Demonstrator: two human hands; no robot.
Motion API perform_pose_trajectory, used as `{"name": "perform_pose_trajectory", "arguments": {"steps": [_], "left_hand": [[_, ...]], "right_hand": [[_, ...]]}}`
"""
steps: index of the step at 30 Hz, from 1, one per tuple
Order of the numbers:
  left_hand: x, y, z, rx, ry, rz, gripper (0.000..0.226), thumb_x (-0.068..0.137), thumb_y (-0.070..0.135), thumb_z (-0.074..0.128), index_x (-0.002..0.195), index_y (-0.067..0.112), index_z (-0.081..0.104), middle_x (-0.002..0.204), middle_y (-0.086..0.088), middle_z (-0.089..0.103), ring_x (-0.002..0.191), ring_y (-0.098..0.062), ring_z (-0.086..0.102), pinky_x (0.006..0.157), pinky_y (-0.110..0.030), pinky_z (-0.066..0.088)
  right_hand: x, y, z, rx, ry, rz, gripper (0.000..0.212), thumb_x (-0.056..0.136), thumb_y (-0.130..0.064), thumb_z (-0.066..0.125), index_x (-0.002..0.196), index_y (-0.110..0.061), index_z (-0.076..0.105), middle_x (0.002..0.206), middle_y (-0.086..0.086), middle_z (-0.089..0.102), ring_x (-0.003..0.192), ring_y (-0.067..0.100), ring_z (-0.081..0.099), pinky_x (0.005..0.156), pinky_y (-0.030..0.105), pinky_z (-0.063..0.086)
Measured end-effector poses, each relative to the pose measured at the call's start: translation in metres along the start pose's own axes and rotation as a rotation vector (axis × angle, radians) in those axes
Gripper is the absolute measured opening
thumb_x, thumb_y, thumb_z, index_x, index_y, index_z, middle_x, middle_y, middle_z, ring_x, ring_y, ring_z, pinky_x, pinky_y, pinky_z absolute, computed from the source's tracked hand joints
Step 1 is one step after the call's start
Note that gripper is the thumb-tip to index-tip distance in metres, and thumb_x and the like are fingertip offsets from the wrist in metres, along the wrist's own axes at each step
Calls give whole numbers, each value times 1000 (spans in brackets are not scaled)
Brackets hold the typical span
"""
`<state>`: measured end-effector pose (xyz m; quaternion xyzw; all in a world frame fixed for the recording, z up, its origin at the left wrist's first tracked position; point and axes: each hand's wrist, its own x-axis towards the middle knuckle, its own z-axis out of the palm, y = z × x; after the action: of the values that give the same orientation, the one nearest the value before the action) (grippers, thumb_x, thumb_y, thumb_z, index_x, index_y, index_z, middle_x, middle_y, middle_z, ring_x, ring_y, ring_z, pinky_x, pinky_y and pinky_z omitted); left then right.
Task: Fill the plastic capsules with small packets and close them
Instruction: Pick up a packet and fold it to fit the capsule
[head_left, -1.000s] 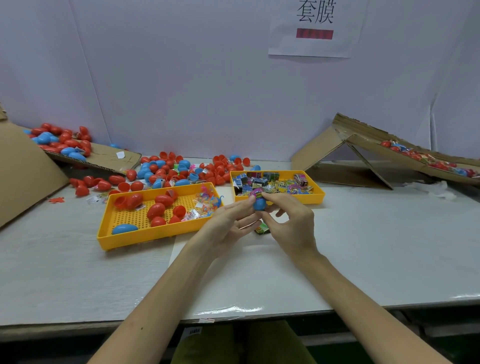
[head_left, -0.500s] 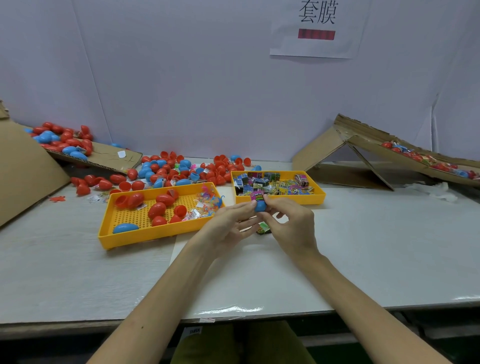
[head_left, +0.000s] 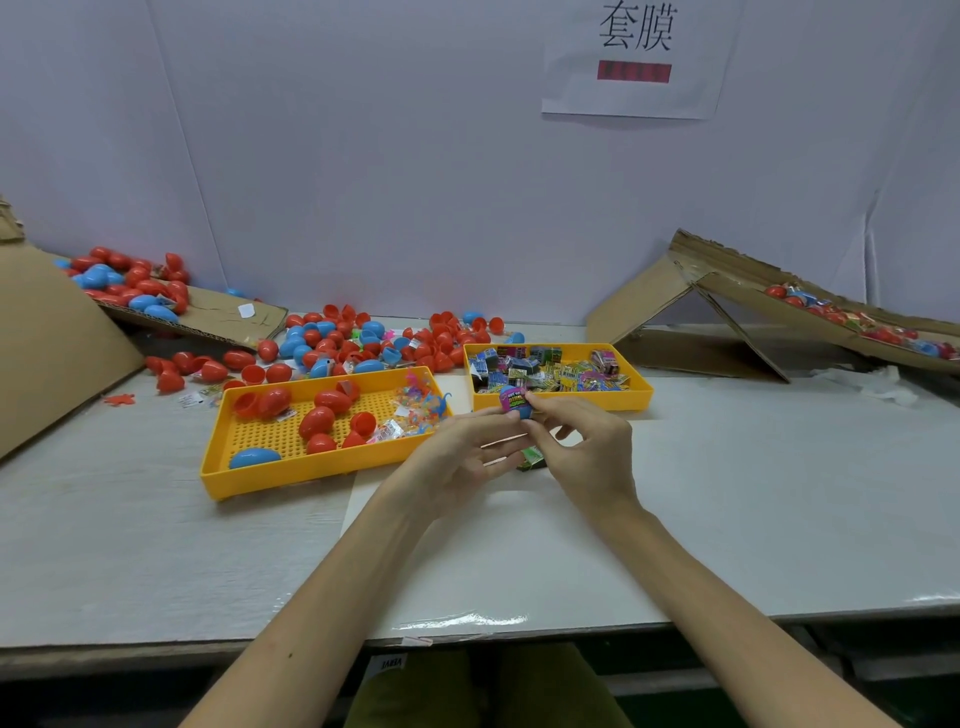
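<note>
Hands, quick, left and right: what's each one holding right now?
Left hand: grips the blue capsule.
Right hand: pinches the pink packet at the capsule's mouth.

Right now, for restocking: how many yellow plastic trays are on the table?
2. The perforated yellow tray holding red egg capsules lies centre-left; the other yellow tray, holding small packets, right of it.

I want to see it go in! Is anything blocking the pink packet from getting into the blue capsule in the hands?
Nothing visible blocks it. The pink packet sits right against the blue capsule, and the left hand and right hand hold them together.
</note>
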<state>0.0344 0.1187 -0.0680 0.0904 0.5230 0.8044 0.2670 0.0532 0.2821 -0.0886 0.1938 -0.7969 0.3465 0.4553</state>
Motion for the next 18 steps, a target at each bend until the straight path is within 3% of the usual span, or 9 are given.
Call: {"name": "perform_pose_trajectory", "arguments": {"steps": [4, 10, 13, 18], "left_hand": [[0, 2, 1, -8, 7, 16, 44, 86, 33, 71, 123, 9, 67, 123, -10, 71, 114, -20, 69, 103, -34, 50], [1, 2, 2, 12, 73, 40, 32, 96, 28, 63, 124, 12, 65, 121, -8, 72, 110, -19, 70, 90, -29, 54], [0, 3, 4, 24, 123, 48, 27, 98, 25, 61, 123, 15, 64, 113, -5, 73, 102, -18, 70, 82, -28, 53], [-2, 4, 4, 122, 79, 58, 38, 102, 30, 55, 135, 12, 57, 124, -9, 71, 110, -22, 67, 90, -31, 51]], "right_hand": [[1, -1, 0, 3, 4, 1, 34, 77, 5, 80, 108, -6, 75, 92, 5, 75, 73, 8, 62, 59, 21, 50], [-1, 0, 2, -32, -21, -20, 31, 78, 1, 80, 108, -9, 75, 91, 2, 73, 70, 8, 61, 59, 7, 42], [-1, 1, 2, -21, -6, 6, 29, 79, -2, 81, 107, -9, 74, 91, 1, 71, 69, 5, 60, 57, 12, 45], [-1, 2, 2, 7, -64, 32, 34, 77, -9, 84, 109, -12, 72, 98, -1, 69, 76, 4, 60, 58, 10, 42]]}}
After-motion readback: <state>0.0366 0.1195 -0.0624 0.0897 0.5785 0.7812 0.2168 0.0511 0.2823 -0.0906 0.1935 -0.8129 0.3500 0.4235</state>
